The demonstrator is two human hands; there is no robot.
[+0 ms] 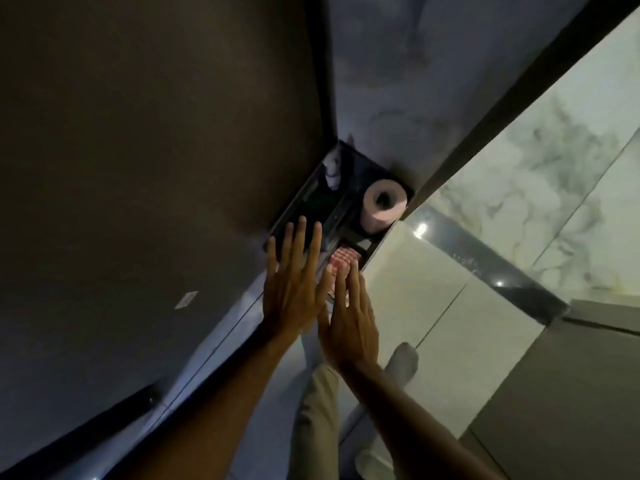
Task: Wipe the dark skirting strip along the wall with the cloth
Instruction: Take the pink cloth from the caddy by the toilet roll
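A red-and-white checked cloth lies folded in the near end of a black caddy on the floor, against the dark wall. My left hand is flat with fingers spread, over the caddy's left rim. To its right, my right hand is also flat and empty; its fingertips overlap the cloth's near edge, and I cannot tell whether they touch it. A glossy dark skirting strip runs along the foot of the marble wall on the right.
The caddy also holds a pink toilet roll and a white bottle. My beige trouser leg and socked foot stand on pale floor tiles. A dark wall panel fills the left.
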